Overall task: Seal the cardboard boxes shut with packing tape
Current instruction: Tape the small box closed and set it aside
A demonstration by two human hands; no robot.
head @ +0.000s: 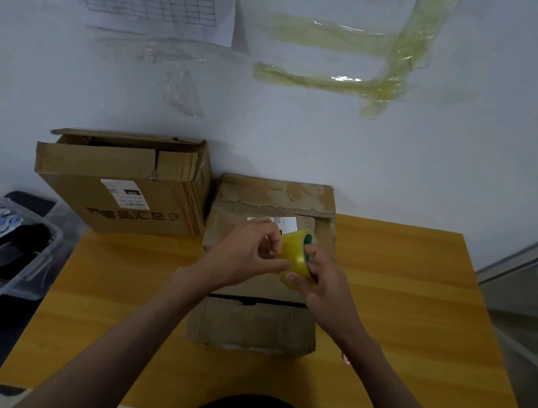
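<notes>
Fingers of our right hand [326,281] curl around the yellow tape roll [297,259], and our left hand [247,252] pinches at its edge with bent fingertips. We hold the roll above the small cardboard box [254,326] in the middle of the wooden table [418,311]. Its white label is too small to read. At far left stands the large cardboard box [125,183], flaps open, with a white label and dark printed Chinese characters we cannot read surely.
</notes>
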